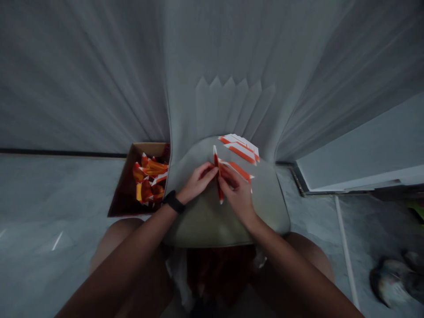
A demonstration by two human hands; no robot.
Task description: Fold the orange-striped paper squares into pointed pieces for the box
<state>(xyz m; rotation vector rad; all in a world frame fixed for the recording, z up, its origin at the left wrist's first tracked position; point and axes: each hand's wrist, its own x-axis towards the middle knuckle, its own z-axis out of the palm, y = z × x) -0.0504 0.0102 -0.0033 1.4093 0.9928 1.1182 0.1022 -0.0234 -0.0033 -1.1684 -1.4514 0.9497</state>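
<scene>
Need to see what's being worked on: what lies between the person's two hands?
In the head view, a folded orange-red and white paper strip stands between the left hand and the right hand, touching both.

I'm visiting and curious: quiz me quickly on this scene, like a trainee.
1. True or false: the left hand and right hand both touch the narrow folded red-and-white strip.
2. The stack of red-and-white paper strips lies on: A) the chair seat, B) the floor, C) a shoe.
3. What fills the cardboard box?

Key: 1 true; 2 A; 3 folded orange, red and yellow paper pieces.
</scene>
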